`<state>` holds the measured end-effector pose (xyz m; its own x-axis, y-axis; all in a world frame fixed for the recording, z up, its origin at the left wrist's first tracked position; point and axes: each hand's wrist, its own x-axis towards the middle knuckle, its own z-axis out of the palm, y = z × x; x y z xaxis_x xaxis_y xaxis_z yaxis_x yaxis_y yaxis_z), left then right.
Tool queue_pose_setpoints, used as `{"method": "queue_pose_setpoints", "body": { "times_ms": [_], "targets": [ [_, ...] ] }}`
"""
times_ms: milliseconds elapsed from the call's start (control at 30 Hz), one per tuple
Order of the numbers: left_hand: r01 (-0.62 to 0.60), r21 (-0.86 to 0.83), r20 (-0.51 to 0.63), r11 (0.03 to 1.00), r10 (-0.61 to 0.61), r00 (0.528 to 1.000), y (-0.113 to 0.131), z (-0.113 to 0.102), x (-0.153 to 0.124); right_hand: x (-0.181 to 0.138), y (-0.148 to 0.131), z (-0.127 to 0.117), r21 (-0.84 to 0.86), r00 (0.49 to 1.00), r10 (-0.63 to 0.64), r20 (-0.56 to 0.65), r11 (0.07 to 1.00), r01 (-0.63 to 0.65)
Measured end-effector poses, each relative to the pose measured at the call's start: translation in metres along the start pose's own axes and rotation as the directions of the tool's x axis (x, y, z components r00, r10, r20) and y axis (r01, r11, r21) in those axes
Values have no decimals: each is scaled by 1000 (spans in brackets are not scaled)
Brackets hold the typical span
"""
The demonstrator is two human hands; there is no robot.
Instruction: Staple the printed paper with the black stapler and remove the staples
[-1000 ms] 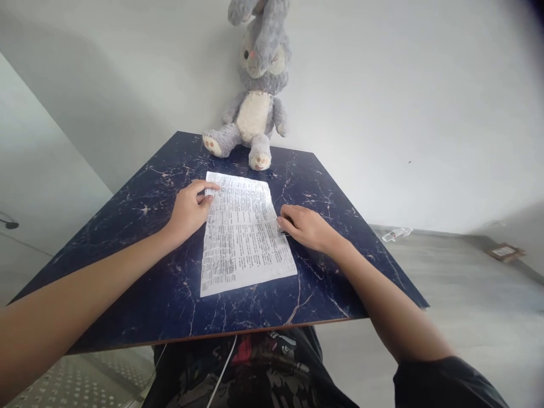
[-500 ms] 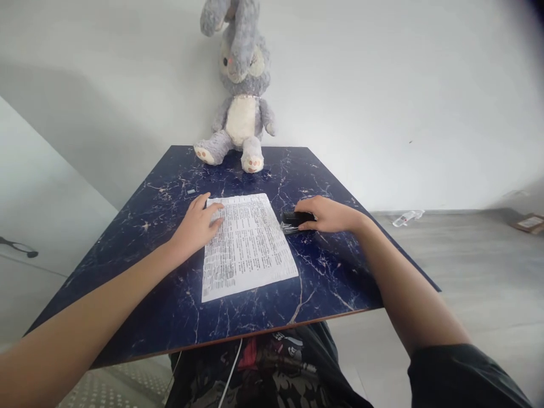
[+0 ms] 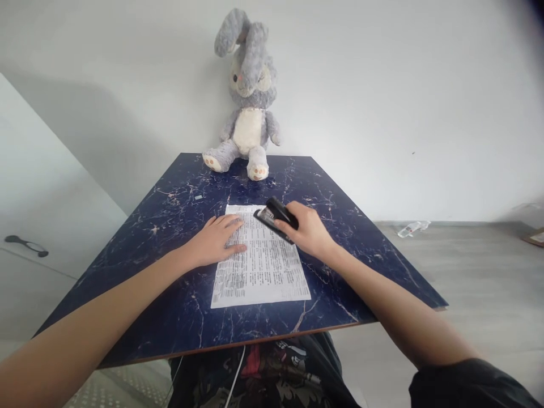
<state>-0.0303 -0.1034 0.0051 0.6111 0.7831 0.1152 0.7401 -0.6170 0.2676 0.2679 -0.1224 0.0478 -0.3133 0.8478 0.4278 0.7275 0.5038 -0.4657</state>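
Observation:
A printed sheet of paper (image 3: 272,272) lies on the dark blue marbled table (image 3: 170,317); whether it is one sheet or a stack I cannot tell. My left hand (image 3: 219,241) rests with fingers spread on the paper's upper left part. My right hand (image 3: 310,226) is wrapped round a black stapler (image 3: 278,218), whose jaws stand apart and point left. The stapler is over the paper's upper right area and hides its top right corner.
A grey plush rabbit (image 3: 249,130) sits at the table's far edge against the wall. Left of the paper's top is a small pale piece (image 3: 199,197). A white cabinet with a black handle (image 3: 28,245) stands left. A white object (image 3: 413,228) lies on the floor at right.
My right hand has brought the stapler up and left from beside the paper to over its upper right part. My left hand has shifted and lies flatter on the paper.

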Motion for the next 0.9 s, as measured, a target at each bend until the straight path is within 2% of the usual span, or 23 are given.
{"method": "queue_pose_setpoints", "body": {
  "times_ms": [100, 233, 333, 400, 500, 567, 700, 800, 900],
  "targets": [
    [9, -29, -33, 1000, -10, 999, 3, -3, 0, -8, -8, 15, 28, 987, -58, 151, 998, 54],
    [23, -52, -87, 998, -28, 996, 1, -6, 1, -12, -9, 28, 45, 972, -82, 222, 996, 74],
    [12, -83, -149, 996, -24, 988, -3, -4, 2, -9, -5, 24, 122, 952, -88, 295, 991, 54],
    [-7, -127, -196, 992, -19, 980, -5, -2, 4, -5, 0, 14, 257, 890, -121, 439, 966, 5],
    [-37, -230, -256, 972, -24, 966, -3, 1, 5, 2, 12, -2, 434, 749, -221, 624, 895, -98],
    [-32, -347, -264, 937, -64, 962, -1, 2, 6, 5, 19, -8, 493, 707, -267, 655, 860, -133],
    [6, -584, -196, 812, -149, 969, -2, 6, 8, 8, 28, -7, 579, 667, -317, 675, 787, -212],
    [7, -646, -177, 763, -158, 971, -6, 8, 9, 8, 31, -5, 617, 642, -325, 694, 729, -298],
    [8, -645, -175, 764, -158, 972, -8, 10, 10, 8, 32, -3, 629, 632, -312, 709, 686, -366]
  ]
}}
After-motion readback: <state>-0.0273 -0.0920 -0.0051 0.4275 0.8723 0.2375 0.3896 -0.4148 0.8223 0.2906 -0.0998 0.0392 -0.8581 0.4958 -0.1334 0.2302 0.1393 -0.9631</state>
